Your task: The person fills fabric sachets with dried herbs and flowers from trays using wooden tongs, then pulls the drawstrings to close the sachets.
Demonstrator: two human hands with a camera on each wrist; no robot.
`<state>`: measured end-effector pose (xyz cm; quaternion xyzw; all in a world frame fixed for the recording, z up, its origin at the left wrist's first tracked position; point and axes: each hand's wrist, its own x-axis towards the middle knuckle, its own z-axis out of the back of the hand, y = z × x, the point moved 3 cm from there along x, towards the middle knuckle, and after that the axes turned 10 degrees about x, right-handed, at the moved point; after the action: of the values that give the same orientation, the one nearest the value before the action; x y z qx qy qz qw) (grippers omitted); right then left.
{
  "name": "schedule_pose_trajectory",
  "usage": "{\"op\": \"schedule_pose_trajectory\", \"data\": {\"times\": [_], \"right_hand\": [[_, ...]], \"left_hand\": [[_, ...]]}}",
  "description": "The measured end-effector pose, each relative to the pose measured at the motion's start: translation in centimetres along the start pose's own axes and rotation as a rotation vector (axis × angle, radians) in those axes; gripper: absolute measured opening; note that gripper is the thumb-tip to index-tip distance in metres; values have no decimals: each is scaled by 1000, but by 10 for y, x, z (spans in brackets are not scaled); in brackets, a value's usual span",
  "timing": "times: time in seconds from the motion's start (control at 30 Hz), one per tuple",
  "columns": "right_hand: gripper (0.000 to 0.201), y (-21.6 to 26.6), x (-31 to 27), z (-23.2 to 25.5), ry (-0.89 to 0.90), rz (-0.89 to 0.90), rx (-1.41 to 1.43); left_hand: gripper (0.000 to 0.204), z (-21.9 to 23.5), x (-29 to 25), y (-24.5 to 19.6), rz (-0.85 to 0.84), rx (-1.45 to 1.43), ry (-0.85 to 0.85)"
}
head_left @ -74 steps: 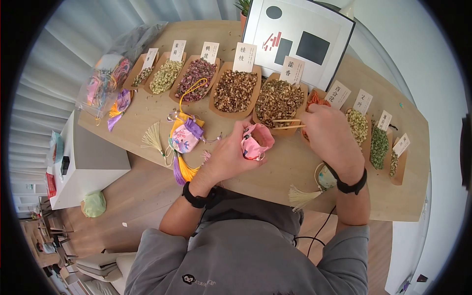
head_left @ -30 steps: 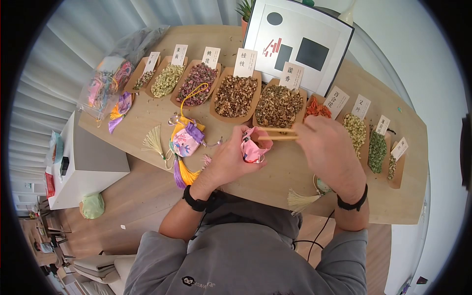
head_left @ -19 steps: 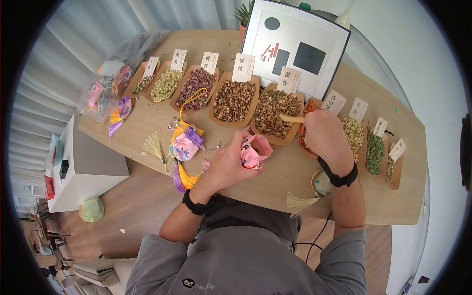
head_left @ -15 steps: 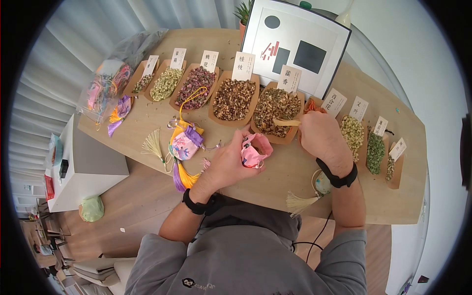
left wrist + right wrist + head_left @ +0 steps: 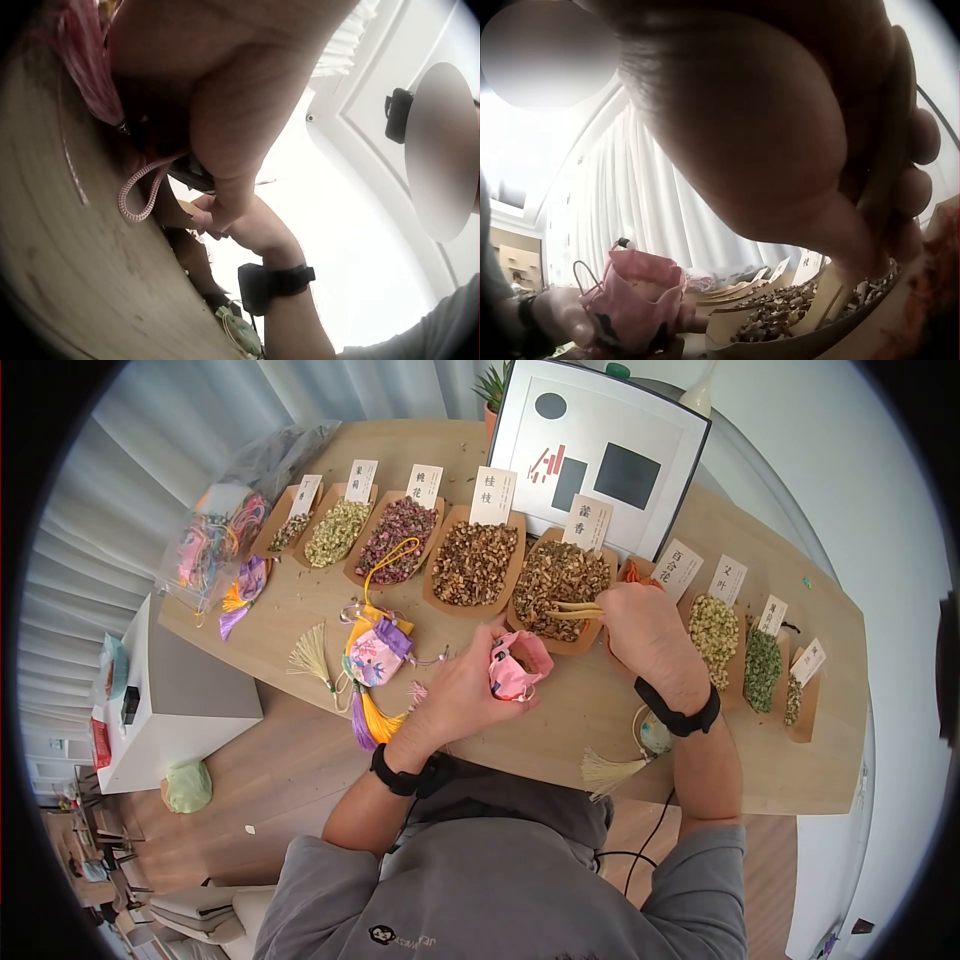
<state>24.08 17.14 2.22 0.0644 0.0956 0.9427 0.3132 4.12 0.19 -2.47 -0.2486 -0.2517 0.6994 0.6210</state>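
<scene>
In the head view my left hand (image 5: pixel 467 682) grips a small pink drawstring pouch (image 5: pixel 515 678), its mouth held upward and gaping. My right hand (image 5: pixel 655 640) pinches wooden tongs (image 5: pixel 580 610), whose two tips dip into brown chopped herbs in a paper tray (image 5: pixel 560 644) right behind the pouch. The right wrist view shows the tongs (image 5: pixel 829 301) reaching down into the herbs from between thumb and fingers, and the pink pouch (image 5: pixel 634 296) off to the left. A looped pink cord (image 5: pixel 142 191) hangs below my left hand in the left wrist view.
Labelled paper trays of dried flowers and herbs form an arc, including rose-coloured buds (image 5: pixel 400 532) and green leaves (image 5: pixel 763 665). Finished-looking tasselled sachets (image 5: pixel 380 647) lie left of my left hand. A plastic bag (image 5: pixel 215 540) sits far left; a framed picture (image 5: pixel 610 445) stands behind.
The tongs were over the brown-herb tray, moved across to the pouch's mouth, then back right to the herbs. Over the last half second their tips have parted among the herbs. My left hand stays nearly still.
</scene>
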Motion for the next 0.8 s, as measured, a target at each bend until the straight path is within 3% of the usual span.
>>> {"op": "schedule_pose_trajectory", "data": {"times": [0.17, 0.23, 0.43, 0.5, 0.67, 0.77, 0.8], "right_hand": [[9, 4, -3, 14, 34, -54, 61], [9, 10, -10, 31, -56, -13, 103], [8, 47, -33, 78, -111, 112, 246], [11, 56, -38, 74, -88, 149, 274], [16, 59, -38, 68, -79, 204, 295], [7, 43, -33, 69, -141, 57, 252], [7, 31, -31, 58, -107, -26, 118]], "left_hand": [[96, 1, 0, -1, -10, -37, 6], [94, 0, 1, 0, -9, -58, 11], [86, -5, -1, 4, -8, -53, -15], [84, -5, -2, 2, -23, -54, -67], [87, -7, 0, 7, 2, -80, -14], [91, 0, -2, 0, 34, -90, 7], [94, 3, -2, -3, 35, -81, 1]]}}
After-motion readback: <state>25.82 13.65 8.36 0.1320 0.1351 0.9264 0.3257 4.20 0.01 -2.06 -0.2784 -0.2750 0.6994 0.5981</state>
